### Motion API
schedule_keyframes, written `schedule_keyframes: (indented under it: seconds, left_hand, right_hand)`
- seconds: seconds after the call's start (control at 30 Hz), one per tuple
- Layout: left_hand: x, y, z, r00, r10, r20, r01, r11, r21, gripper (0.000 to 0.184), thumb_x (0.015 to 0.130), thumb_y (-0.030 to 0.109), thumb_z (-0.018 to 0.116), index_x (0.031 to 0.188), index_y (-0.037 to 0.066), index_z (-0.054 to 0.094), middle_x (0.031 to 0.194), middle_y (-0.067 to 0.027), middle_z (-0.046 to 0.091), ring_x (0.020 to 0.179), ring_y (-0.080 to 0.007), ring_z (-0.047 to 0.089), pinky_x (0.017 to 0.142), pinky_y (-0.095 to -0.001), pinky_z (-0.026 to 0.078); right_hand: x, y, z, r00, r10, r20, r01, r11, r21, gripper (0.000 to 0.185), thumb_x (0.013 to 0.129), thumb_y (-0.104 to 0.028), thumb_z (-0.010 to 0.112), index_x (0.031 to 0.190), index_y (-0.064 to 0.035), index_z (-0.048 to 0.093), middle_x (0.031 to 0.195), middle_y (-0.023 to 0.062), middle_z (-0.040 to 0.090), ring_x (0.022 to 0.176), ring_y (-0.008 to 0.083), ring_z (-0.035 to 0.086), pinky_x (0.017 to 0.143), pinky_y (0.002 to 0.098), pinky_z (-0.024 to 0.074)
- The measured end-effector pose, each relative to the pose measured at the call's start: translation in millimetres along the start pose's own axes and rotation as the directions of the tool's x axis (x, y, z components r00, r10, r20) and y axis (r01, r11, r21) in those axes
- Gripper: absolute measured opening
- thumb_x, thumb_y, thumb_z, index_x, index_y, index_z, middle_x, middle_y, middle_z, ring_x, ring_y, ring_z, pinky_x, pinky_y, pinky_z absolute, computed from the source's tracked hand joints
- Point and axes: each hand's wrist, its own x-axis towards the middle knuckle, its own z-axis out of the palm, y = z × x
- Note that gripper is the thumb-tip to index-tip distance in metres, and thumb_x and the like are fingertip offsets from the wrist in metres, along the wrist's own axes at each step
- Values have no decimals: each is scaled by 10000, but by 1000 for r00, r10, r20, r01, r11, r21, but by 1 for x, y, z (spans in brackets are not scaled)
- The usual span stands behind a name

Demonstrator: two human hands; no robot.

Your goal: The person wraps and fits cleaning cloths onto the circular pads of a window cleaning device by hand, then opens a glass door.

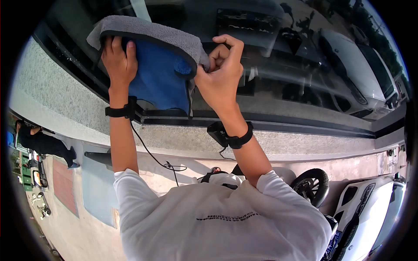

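Note:
A microfibre cloth (161, 74), blue on one face with a grey fold along its top, is held up in front of a dark glass window (270, 65). My left hand (119, 63) grips its left part, the fingertips tucked under the grey fold and the thumb lying on the blue side. At the cloth's right edge, my right hand (222, 71) is closed, pinching the corner between thumb and curled fingers. Its index finger is bent and stands clear of the fabric. The cloth's lower edge hangs loose between my hands. Whether the cloth touches the glass I cannot tell.
Below the glass runs a rough stone ledge (174, 135). Black straps are on both wrists, and a thin cable (148, 150) hangs from the left one. Behind are a motorcycle wheel (311, 187), a white car (365, 213) and a person in dark clothes (45, 141).

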Motion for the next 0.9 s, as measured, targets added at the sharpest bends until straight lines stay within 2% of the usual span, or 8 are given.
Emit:
schedule_keyframes:
  seconds: [0.1,0.17,0.23,0.27,0.4,0.5,0.67,0.9]
  left_hand:
    - [47,-21,4,966,192,-174,-177,979,97,512,1009,389,473,1412,72,464,1454,-259,447,1333,-433,418,1107,-567,267]
    - [57,-58,10,971,154,-185,-133,984,118,537,1020,414,440,1411,46,460,1474,-221,429,1362,-419,380,1126,-534,266]
    - [71,-62,-1,967,180,-183,-159,979,125,542,1029,423,414,1410,40,461,1482,-201,424,1373,-409,366,1134,-513,266]
    - [76,-57,-6,961,224,-162,-207,972,115,534,1033,420,404,1409,47,464,1480,-201,427,1369,-407,371,1133,-510,267]
    - [72,-23,-9,964,226,-139,-212,971,109,535,1043,431,355,1402,51,471,1474,-211,427,1367,-414,370,1128,-544,240]
    - [28,-35,-7,980,162,-115,-145,979,143,542,1012,411,454,1437,73,442,1518,-255,365,1418,-413,323,1146,-588,210]
    - [-67,-38,-9,995,-79,-69,81,996,26,642,991,421,500,1476,27,351,1539,-270,314,1434,-432,282,1171,-579,169]
    - [-151,-28,-16,948,-315,48,314,949,21,733,973,403,544,1493,-34,268,1544,-305,272,1434,-471,252,1189,-558,144]
  right_hand:
    - [5,-6,14,999,12,-37,-11,1000,6,505,714,3,758,1118,-13,456,584,26,371,497,97,359,495,239,346]
    - [7,-18,17,988,137,70,-145,982,120,169,843,-69,662,815,9,515,514,14,387,444,89,423,458,254,363]
    - [4,-21,19,883,338,327,-441,835,328,330,943,-154,577,666,8,506,483,11,412,426,93,479,454,258,409]
    - [2,-20,21,758,366,540,-610,690,390,592,1050,-292,381,560,6,528,450,31,469,420,121,545,472,273,490]
    - [-13,-20,46,645,176,744,-681,574,455,577,1073,-463,372,1316,31,547,710,136,657,682,235,702,747,333,597]
    - [-36,7,68,720,135,681,-580,655,484,471,1066,-337,459,1384,10,493,948,163,695,904,262,706,870,357,567]
    - [-69,10,69,706,146,693,-598,647,473,684,960,-85,625,1535,-43,256,1499,96,395,1304,167,436,1063,337,410]
    - [-112,33,84,617,266,740,-661,686,304,700,1022,-206,532,1574,-39,135,1561,135,311,1399,203,361,1144,356,310]
